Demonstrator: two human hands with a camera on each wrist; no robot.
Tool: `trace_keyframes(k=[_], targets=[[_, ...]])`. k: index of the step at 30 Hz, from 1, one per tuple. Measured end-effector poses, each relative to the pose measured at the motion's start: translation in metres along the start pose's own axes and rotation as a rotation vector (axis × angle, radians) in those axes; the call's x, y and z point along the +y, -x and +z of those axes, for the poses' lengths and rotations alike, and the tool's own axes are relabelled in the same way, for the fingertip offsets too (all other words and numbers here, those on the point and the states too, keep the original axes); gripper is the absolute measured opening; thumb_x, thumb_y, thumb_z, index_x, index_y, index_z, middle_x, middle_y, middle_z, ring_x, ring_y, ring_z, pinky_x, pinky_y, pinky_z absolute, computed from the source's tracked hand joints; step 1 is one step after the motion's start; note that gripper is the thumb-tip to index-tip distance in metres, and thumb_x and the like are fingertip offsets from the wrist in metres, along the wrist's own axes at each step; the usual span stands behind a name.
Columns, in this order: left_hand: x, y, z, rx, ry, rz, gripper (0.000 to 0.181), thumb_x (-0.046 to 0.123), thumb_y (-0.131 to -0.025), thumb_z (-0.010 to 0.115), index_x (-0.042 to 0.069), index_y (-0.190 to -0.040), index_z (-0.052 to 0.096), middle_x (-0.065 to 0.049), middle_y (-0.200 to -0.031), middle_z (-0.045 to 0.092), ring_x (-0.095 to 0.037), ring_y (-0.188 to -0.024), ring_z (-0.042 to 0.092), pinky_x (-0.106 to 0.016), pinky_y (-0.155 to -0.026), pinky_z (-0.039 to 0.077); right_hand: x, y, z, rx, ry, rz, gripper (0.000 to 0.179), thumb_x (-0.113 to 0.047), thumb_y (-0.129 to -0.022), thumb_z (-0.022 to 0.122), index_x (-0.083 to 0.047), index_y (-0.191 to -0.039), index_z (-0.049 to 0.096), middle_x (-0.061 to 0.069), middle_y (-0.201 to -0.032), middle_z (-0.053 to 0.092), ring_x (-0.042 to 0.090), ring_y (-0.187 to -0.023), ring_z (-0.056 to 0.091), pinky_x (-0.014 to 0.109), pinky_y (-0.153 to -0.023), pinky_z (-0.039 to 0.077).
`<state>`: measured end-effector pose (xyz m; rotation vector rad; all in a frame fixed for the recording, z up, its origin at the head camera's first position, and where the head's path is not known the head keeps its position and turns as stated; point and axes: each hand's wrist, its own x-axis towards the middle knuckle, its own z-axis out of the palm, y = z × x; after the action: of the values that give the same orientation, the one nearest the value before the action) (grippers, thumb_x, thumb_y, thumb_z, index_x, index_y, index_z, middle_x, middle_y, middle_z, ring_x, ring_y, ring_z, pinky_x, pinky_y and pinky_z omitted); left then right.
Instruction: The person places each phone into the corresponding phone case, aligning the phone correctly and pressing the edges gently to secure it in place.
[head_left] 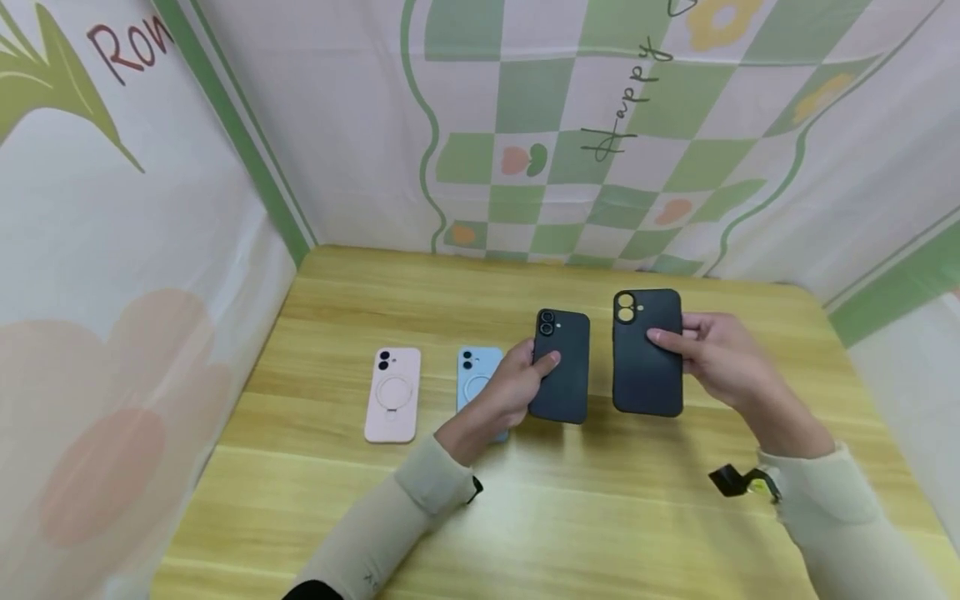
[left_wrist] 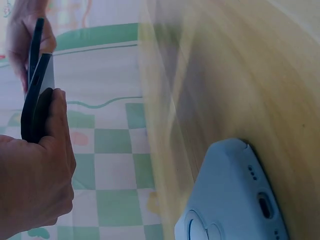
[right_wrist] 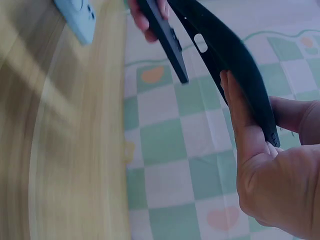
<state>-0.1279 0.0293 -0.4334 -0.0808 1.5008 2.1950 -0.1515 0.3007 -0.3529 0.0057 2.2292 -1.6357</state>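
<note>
My left hand (head_left: pixel 510 390) grips a black phone (head_left: pixel 564 379) by its left side, thumb across the back below two camera lenses. To its right, my right hand (head_left: pixel 723 360) holds a black phone case (head_left: pixel 648 375), thumb on its back and fingers behind. Wood shows through the case's two round camera holes, and the right wrist view shows the case (right_wrist: pixel 240 60) as a thin curved shell with a slot. Phone and case are held above the table, side by side with a gap between. A light blue phone (head_left: pixel 470 377) lies partly hidden under my left hand.
A pink phone (head_left: pixel 393 408) with a ring on its back lies left of the blue one on the wooden table (head_left: pixel 315 500). Printed cloth (head_left: pixel 360 125) hangs behind the table and at both sides. A small black device (head_left: pixel 738 481) is strapped at my right wrist.
</note>
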Motion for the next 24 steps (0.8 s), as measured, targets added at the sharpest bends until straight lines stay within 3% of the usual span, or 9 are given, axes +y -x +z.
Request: trace_keyframes(k=[2,7,14,19,24], targets=[[0.001,0.001,0.000,-0.004,0.007,0.003,0.037,0.013,-0.114,0.047,-0.002,-0.147,0.048,-0.017,-0.134,0.068,-0.031,-0.125,0.067,-0.042,-0.103,0.060,-0.001,-0.001,0.008,-0.027,-0.068,-0.013,0.011,-0.015,-0.105,0.069,-0.018,-0.103,0.079,0.001,-0.091,0.081,0.004,-0.070,0.068,0.017,-0.065,0.059],[0.001,0.002,-0.001,-0.005,0.026,0.001,0.036,0.013,-0.114,0.046,-0.002,-0.147,0.048,-0.018,-0.136,0.066,-0.032,-0.127,0.066,-0.041,-0.104,0.059,-0.004,-0.007,0.028,-0.079,-0.192,-0.039,0.010,-0.011,-0.104,0.070,-0.013,-0.106,0.079,0.003,-0.091,0.080,0.007,-0.076,0.073,0.020,-0.069,0.063],[-0.001,0.003,-0.003,-0.030,0.092,0.000,0.044,0.026,-0.117,0.037,-0.002,-0.151,0.045,-0.019,-0.144,0.060,-0.036,-0.137,0.056,-0.047,-0.118,0.048,-0.010,-0.017,0.052,-0.124,-0.260,-0.053,0.012,-0.005,-0.105,0.066,-0.010,-0.107,0.077,0.006,-0.095,0.081,0.016,-0.086,0.079,0.030,-0.076,0.066],[-0.001,0.004,-0.004,-0.086,0.178,0.037,0.055,0.036,-0.118,0.027,0.002,-0.160,0.038,-0.016,-0.154,0.053,-0.033,-0.148,0.046,-0.048,-0.126,0.036,-0.012,-0.023,0.062,-0.139,-0.264,-0.041,0.021,-0.004,-0.105,0.064,0.008,-0.122,0.068,0.006,-0.096,0.081,0.017,-0.087,0.079,0.030,-0.078,0.066],[0.001,0.005,-0.006,-0.111,0.191,0.033,0.057,0.045,-0.117,0.021,0.012,-0.158,0.045,-0.018,-0.147,0.060,-0.033,-0.138,0.057,-0.051,-0.119,0.046,-0.013,-0.028,0.072,-0.158,-0.269,-0.038,0.048,-0.003,-0.106,0.061,0.026,-0.140,0.045,0.003,-0.100,0.081,0.016,-0.090,0.079,0.030,-0.079,0.066]])
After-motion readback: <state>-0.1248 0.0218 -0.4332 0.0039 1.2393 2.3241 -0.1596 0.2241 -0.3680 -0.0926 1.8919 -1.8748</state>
